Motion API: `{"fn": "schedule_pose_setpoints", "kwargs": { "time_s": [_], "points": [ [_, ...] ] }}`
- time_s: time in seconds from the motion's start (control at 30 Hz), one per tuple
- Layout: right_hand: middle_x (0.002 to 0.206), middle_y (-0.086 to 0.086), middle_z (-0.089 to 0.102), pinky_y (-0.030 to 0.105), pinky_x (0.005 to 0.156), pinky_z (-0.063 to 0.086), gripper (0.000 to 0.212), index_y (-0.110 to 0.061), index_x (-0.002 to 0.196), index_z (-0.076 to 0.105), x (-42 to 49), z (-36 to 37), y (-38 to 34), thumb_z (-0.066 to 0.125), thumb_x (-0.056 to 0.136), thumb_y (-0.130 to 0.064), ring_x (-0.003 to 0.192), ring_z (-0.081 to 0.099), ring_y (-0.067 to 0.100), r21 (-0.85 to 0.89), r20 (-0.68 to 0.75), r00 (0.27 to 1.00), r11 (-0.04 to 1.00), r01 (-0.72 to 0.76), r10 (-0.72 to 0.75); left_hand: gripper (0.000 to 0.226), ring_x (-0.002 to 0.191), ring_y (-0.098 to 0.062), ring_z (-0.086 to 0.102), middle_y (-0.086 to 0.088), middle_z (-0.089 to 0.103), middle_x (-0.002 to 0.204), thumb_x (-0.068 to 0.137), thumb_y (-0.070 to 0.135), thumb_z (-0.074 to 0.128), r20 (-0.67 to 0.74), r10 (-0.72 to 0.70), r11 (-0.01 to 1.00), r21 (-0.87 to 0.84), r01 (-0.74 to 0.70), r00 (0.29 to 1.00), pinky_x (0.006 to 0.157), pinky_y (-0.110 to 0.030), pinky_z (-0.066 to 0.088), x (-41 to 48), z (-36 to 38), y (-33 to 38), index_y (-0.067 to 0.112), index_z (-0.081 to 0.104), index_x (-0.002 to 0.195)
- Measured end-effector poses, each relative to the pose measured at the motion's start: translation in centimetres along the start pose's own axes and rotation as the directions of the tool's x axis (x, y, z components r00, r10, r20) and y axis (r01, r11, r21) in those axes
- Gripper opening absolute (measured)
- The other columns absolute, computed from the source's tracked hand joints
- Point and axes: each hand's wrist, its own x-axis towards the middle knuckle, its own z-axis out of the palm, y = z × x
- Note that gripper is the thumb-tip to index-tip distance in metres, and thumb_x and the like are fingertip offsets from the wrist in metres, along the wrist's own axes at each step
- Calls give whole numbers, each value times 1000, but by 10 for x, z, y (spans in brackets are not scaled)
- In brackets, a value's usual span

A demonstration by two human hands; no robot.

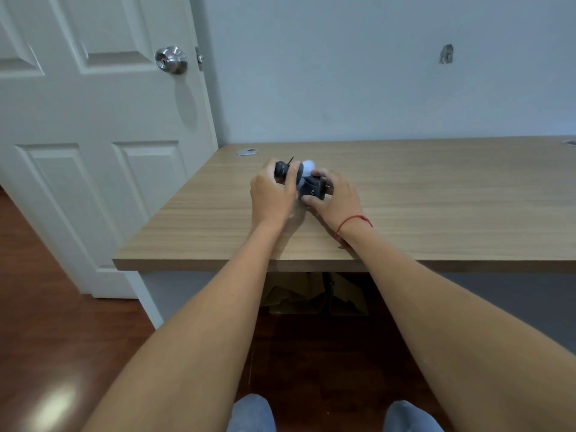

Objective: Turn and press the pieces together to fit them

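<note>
Both hands are on a small dark gadget [307,185] sitting on the wooden desk [405,188], toward its left end and about midway between the front edge and the wall. Looks like a dark body with a rounded black knob [282,167] at the left, a thin black stalk sticking up beside it, and a pale bluish-white rounded part [307,166] at the back; can't tell exactly what the device is. Left hand [270,194]: fingers curled over the knob end, gripping it from above, wrist lifted off the desk. Right hand [335,199]: thumb on the near side and fingers on the far side of the dark body, a narrow pinch around it, forearm resting near the desk edge; red string bracelet [353,221] on that wrist. Judgement on the step: it reads as one hand working the knob end while the other braces the body. To do it well, keep the right-hand clamp firm and low so the body stays flat on the desk, apply force along the joint axis rather than sideways, and keep fingers away from the thin stalk, which looks easy to bend. Steel cable grommet [247,151] sits behind the hands, white door [93,120] to the left.
</note>
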Motion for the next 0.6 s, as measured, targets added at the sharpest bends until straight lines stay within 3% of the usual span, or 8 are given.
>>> {"fn": "schedule_pose_setpoints", "kwargs": {
  "time_s": [0.13, 0.23, 0.4, 0.5, 0.6],
  "points": [
    [107, 10, 70, 31, 89, 46, 80, -20, 145, 31, 0, 2, -3, 72, 78, -5, 102, 62, 25, -38, -27, 1000, 999, -6, 5, 35, 50, -15, 45, 5, 48, 53, 91, 32, 60, 0, -3, 998, 59, 3, 1000, 54, -29, 37, 0, 0, 1, 12, 45, 66],
    [97, 11, 70, 30, 76, 43, 86, -19, 152, 19, 2, 1, -1, 65, 81, 2, 86, 60, 24, -118, -86, 996, 992, -33, 23, 36, 54, -22, 52, -1, 54, 58, 90, 34, 63, 83, 129, 988, 77, -135, 988, 55, -31, 40, -5, 1, 5, 11, 48, 66],
    [110, 14, 68, 40, 91, 48, 74, -15, 149, 27, 1, 1, -1, 58, 85, 5, 103, 62, 32, -209, -79, 997, 978, -7, -10, 38, 52, -20, 48, 5, 48, 52, 89, 34, 64, 79, 154, 981, 104, -162, 985, 53, -29, 38, -6, 2, 6, 13, 45, 63],
    [113, 13, 68, 36, 91, 48, 65, -14, 143, 37, 1, 4, -1, 61, 85, 2, 104, 63, 30, -227, -37, 997, 973, 52, -62, 43, 48, -15, 42, 10, 40, 49, 89, 32, 63, 21, 51, 994, 98, -53, 998, 52, -29, 36, -2, -1, 3, 19, 37, 57],
    [113, 14, 67, 31, 85, 44, 48, -10, 134, 47, 2, 1, -4, 58, 88, -2, 105, 62, 31, -192, -75, 996, 981, 24, -39, 44, 43, -6, 41, 10, 42, 48, 89, 30, 64, 59, 150, 988, 32, -152, 987, 47, -21, 34, -10, -1, 13, 21, 38, 55]
  ]
}}
